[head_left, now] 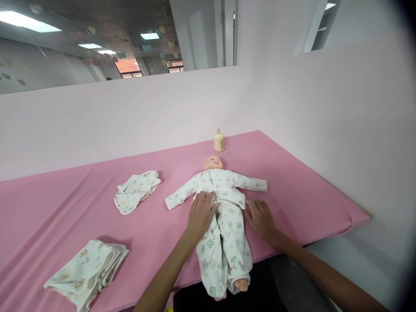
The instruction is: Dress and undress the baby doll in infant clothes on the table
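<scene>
A baby doll [213, 163] lies on its back on a pink-covered table, head away from me, its feet over the near edge. It wears a white printed long-sleeved shirt [221, 178] and matching trousers [231, 229]. My left hand [202, 214] is at the shirt's left lower edge, its fingers curled on the fabric at the waist. Beside the right side of the hem is my right hand [261, 218], its fingers bent and slightly apart, close to the shirt corner. I see no fabric clearly between those fingers.
A small printed garment [136, 190] and a folded printed cloth [89, 268] lie on the pink table cover [149, 242] at left. A cream pump bottle [219, 141] stands behind the doll's head. White walls [325, 108] border the table's back and right.
</scene>
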`<state>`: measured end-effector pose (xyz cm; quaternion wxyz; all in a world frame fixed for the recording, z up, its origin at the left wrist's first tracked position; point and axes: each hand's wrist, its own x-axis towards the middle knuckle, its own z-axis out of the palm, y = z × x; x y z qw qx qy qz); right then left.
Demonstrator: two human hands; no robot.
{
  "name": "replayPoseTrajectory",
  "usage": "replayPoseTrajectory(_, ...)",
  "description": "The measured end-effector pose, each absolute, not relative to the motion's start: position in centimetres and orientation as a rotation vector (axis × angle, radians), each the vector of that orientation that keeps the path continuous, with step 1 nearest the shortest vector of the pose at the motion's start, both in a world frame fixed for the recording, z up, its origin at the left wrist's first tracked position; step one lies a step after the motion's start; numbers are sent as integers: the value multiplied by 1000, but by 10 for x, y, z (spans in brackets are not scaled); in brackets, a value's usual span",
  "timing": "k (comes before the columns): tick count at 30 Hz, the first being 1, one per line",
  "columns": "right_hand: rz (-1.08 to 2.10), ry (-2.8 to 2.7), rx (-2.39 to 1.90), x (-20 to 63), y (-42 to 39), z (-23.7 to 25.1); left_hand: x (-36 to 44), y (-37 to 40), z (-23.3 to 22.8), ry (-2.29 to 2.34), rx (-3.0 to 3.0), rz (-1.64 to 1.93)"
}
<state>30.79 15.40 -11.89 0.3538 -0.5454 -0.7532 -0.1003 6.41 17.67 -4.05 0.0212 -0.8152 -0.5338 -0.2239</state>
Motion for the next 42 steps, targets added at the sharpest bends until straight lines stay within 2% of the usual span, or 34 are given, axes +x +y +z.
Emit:
replayPoseTrajectory(3, -283, -1907, -1337, 299, 169, -97, 37, 161, -39, -1815, -2465, -779)
replayPoseTrajectory(8, -284, -1959, -1237, 277, 191, -57, 12, 143, -30, -2042, -2502, -591)
replayPoseTrajectory(13, -165, -1931, -1122, 258, 185, -46, 31, 147, -25, -1720, -2439, -838)
replayPoseTrajectory(19, -185, -2228, -1013, 259, 159, -64, 46, 148, -49, -1506, -2527, -930)
replayPoseTrajectory(21, -172, -2219, -1061, 260, 150, -66, 43, 141, -52, -1650, -2511, -1041)
replayPoseTrajectory(24, -140, -1999, -1146, 260, 133, -63, 34, 124, -45, -2113, -2332, -1189)
replayPoseTrajectory(27, -110, -1950, -1223, 255, 119, -59, 35, 108, -35, -2430, -2399, -1073)
replayPoseTrajectory(33, -139, -2128, -1566, 234, 112, -54, 69, 110, -30, -2379, -2552, -1052)
replayPoseTrajectory(39, 81, -2260, -1557, 237, 123, -50, 66, 111, -28, -2359, -2256, -565)
replayPoseTrajectory(42, 247, -2116, -1627, 251, 128, -52, 58, 107, -30, -2312, -2225, -383)
